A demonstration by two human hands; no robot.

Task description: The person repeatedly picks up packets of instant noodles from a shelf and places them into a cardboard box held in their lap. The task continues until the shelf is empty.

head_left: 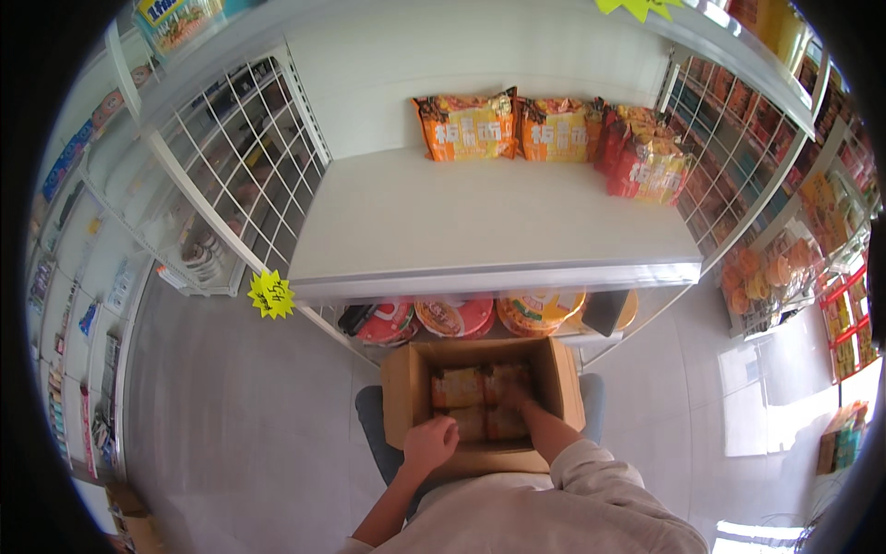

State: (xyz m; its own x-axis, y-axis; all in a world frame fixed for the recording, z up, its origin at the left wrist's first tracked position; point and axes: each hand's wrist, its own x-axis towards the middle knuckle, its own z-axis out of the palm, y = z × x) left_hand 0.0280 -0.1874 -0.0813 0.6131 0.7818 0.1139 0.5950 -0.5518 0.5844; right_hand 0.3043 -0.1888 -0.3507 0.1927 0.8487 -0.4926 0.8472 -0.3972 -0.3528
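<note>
An open cardboard box [397, 401] stands before me, between my legs and the shelf. Inside lie several packs of instant noodles, among them an orange-and-yellow pack [457, 386] at the far left. My right hand [511, 393] reaches into the box over the packs on the right; it is blurred, and whether its fingers hold a pack is unclear. My left hand [432, 442] rests at the near left corner of the box with its fingers curled. Its underside is hidden, so a grip on the cardboard cannot be made out.
Orange noodle packs [467, 129] and a red pack [647, 170] stand toward the back right of the white shelf [484, 215]. Lidded noodle bowls [453, 315] sit on the level below. Wire grids [242, 152] close both sides. A yellow price star [270, 294] hangs at the front left corner.
</note>
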